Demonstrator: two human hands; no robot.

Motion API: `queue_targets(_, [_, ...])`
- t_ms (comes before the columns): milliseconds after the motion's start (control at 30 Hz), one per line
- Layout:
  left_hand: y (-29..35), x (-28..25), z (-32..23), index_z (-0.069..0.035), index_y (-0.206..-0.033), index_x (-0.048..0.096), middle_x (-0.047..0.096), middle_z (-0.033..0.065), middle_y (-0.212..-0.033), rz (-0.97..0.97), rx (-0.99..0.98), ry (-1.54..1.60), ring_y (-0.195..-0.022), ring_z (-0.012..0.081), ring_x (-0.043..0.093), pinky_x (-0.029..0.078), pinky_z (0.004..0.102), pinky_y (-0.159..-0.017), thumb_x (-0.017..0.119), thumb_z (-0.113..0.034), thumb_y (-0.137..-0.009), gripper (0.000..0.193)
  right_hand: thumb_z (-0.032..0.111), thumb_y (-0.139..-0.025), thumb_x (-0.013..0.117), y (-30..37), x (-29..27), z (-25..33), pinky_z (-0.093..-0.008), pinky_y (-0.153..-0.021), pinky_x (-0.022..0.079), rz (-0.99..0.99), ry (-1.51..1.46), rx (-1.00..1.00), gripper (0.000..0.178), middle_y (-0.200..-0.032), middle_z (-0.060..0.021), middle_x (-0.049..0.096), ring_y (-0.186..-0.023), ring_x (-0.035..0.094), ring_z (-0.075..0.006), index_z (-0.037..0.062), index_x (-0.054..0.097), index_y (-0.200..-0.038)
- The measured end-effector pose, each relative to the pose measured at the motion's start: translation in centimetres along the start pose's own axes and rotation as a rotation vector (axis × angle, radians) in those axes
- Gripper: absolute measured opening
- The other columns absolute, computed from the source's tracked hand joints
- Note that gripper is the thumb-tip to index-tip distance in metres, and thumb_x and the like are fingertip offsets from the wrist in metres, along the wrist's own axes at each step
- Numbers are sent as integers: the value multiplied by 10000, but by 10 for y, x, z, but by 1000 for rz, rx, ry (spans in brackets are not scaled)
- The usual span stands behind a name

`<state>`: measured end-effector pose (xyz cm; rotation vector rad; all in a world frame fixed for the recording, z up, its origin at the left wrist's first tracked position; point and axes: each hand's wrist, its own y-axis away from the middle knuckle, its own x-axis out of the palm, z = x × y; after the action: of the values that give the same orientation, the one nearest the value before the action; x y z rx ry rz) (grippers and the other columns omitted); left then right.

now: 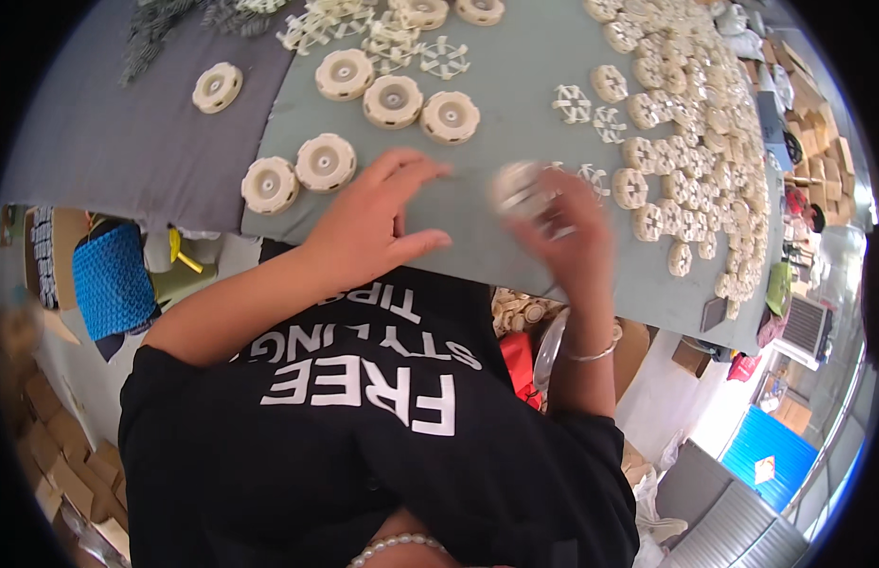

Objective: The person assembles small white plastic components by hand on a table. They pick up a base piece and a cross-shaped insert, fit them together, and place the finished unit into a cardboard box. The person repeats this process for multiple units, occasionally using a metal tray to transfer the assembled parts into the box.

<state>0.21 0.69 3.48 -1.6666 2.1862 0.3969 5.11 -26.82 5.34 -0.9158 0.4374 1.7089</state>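
My right hand (574, 232) is closed around a cream plastic wheel (517, 189), raised above the table and smeared by motion. To its left, my left hand (384, 208) has its thumb and fingers apart with nothing between them. Just beyond the left hand lie two round cream wheels, a nearer one (270, 186) and another beside it (326, 162). Farther back sit more wheels, one of them (450, 117) with its dished face up. Pale spoked plastic inserts (444, 59) lie behind these, and another spoked insert (572, 104) rests beyond my right hand.
A large spread of cream wheels (681, 175) covers the right side of the grey-green table (515, 76). Dark grey cloth (146, 151) lies on the left, with a lone wheel (218, 87) on it. Below the near edge are a red item (520, 367) and loose cream parts (520, 310).
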Motion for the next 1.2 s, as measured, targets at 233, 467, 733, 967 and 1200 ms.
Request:
queue_targets(233, [-68, 24, 1, -116, -1497, 491, 473, 131, -1522, -193, 126, -527, -1051, 342, 682, 597, 437, -831, 767, -160, -881, 677, 224, -851, 846, 0, -10, -45, -336, -677, 576, -80, 214, 13, 421, -1220, -101, 676, -776, 707, -214, 92, 718, -1230])
queue_targets(467, [-45, 33, -3, -138, -1469, 523, 509, 105, -1483, 34, 103, -479, -1186, 364, 639, 587, 449, -892, 784, -131, -846, 675, 133, -975, 728, 22, 21, -18, -259, -544, 459, -125, -335, 136, 172, -948, -7, 699, -577, 563, -103, 51, 727, -1126])
queue_targets(733, [-7, 33, 2, -165, -1490, 519, 529, 106, -1471, 28, 29, -80, -921, 233, 656, 574, 369, -790, 807, -113, -819, 732, 166, -905, 810, 33, 10, -28, -243, -563, 462, -145, -341, 410, 449, -1091, -67, 674, -597, 535, -80, -4, 667, -1295])
queue_targets(967, [-9, 31, 11, -142, -1430, 611, 568, 118, -1448, 1, -2, 122, -656, 119, 597, 541, 278, -665, 807, -64, -809, 655, 132, -754, 894, 27, -3, -22, -269, -632, 508, 106, -122, 193, 575, -1203, -82, 631, -713, 583, -118, 37, 699, -1286])
queue_targets(1200, [-8, 27, 4, -147, -1406, 627, 576, 95, -1449, 10, -43, 108, -721, 135, 657, 564, 290, -672, 828, -135, -827, 613, 50, -746, 876, 23, -5, -22, -260, -617, 520, 117, -141, 171, 550, -1148, -69, 624, -695, 584, -105, 45, 704, -1268])
